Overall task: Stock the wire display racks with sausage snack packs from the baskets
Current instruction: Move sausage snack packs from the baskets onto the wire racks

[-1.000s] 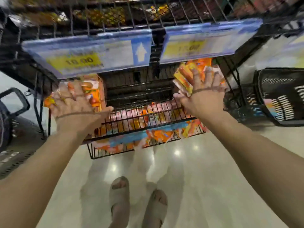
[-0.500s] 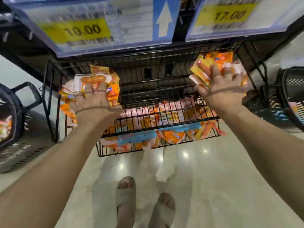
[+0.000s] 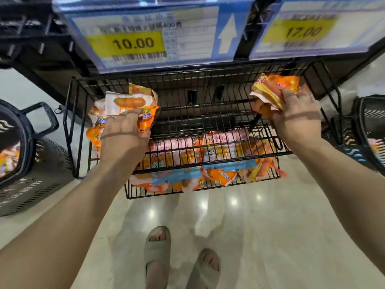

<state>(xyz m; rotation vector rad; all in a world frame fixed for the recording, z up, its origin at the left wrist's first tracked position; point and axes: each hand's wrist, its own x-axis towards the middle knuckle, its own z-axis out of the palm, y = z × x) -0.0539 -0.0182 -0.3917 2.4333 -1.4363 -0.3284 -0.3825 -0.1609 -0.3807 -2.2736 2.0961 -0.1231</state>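
**Both hands loaded at the wire rack**

Head view: both arms reach out to the black wire rack (image 3: 200, 86). The left hand (image 3: 123, 134) has its fingers curled round a thick bundle of orange-and-white sausage packs (image 3: 125, 101) and holds it at the left end of the upper tier, with one pack's printed sausage facing the camera. On the right, the right hand (image 3: 295, 119) is clamped on a second bunch of packs (image 3: 273, 86), yellow and orange, up at the far right corner of the same tier.

Below the hands, the lower tier is full of pink and orange loose packs (image 3: 208, 155), lying jumbled behind the front wires. Overhead hang two price tags, 10.00 (image 3: 133, 42) on the left and 17.00 (image 3: 302, 31) on the right.

A black basket (image 3: 41, 184) stands on the floor at the left with orange packs inside, and another basket (image 3: 362, 122) stands at the right. Grey sandals (image 3: 157, 253) show near, on glossy tile.
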